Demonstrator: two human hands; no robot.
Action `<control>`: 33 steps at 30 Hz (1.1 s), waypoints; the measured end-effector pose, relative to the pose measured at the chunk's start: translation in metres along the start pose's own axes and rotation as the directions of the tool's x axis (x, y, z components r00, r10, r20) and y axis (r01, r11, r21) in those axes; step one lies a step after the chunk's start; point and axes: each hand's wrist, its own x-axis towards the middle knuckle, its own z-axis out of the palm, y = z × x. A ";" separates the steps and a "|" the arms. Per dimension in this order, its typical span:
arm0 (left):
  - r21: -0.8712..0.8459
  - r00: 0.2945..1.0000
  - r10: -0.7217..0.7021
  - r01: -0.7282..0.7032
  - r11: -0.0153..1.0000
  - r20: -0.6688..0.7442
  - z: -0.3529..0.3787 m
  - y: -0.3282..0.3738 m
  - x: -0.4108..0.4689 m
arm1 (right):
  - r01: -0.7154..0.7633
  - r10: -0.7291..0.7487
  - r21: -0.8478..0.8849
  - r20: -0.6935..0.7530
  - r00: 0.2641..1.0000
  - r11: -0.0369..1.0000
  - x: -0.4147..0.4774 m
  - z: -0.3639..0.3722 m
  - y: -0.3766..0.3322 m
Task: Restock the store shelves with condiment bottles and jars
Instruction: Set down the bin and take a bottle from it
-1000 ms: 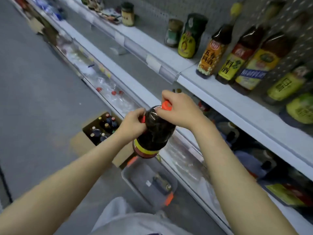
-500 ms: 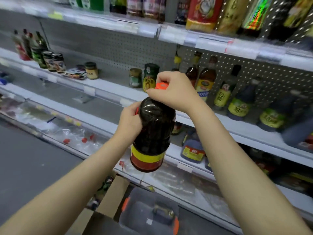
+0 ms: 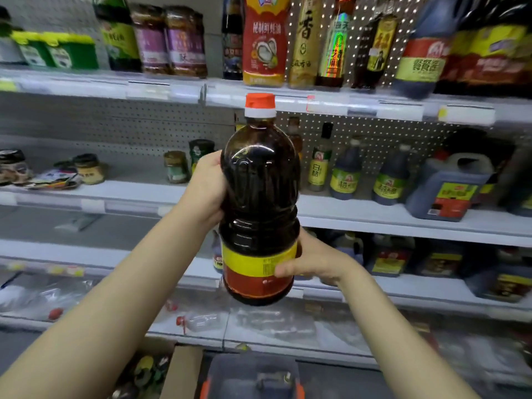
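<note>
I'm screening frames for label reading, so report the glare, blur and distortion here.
Head view: the dark brown plastic bottle with the orange cap is fairly sharp, with white glare streaks on its shoulder. Head view: the large dark bottles at top right are blurred. Head view: the white shelf edges slant down to the right.

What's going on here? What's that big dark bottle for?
A person is stocking shop shelves. Both hands hold one big dark bottle upright: the left hand grips its upper part, the right hand its labelled lower part. Its orange cap is on. It is not on a shelf yet; small bottles stand on the middle shelf behind.
</note>
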 end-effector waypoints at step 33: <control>-0.477 0.904 -0.364 0.428 0.768 0.226 0.209 -0.112 -0.090 | 0.168 -0.152 0.116 -0.136 0.979 0.979 -0.165 -0.173 -0.010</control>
